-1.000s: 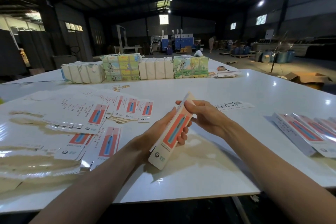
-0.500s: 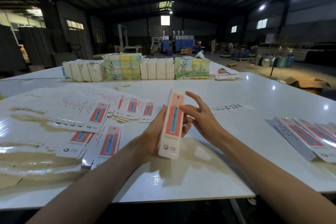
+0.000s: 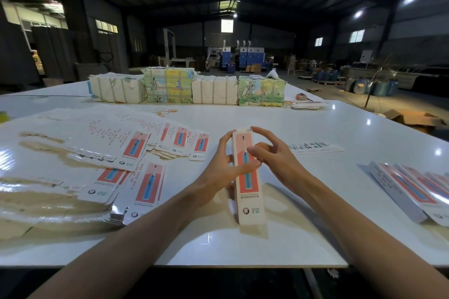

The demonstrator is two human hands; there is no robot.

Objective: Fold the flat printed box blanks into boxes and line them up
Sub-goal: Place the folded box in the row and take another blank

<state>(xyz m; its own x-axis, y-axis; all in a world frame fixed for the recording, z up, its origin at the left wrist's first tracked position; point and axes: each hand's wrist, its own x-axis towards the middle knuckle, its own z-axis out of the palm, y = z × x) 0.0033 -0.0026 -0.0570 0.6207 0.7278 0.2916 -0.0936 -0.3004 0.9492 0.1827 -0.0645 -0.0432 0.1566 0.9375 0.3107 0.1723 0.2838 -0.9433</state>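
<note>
Head: left hand grips box; tooth logo, lettering unreadable.

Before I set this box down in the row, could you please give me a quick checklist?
1. Box formed, not flat: ok.
2. Left hand grips it, thumb across the front: ok.
3. Top flap tucked, at the right hand fingertips: cannot tell.
4. Bottom end closed: cannot tell, not in view.
5. Bare table beside the row of finished boxes: ok.
</note>
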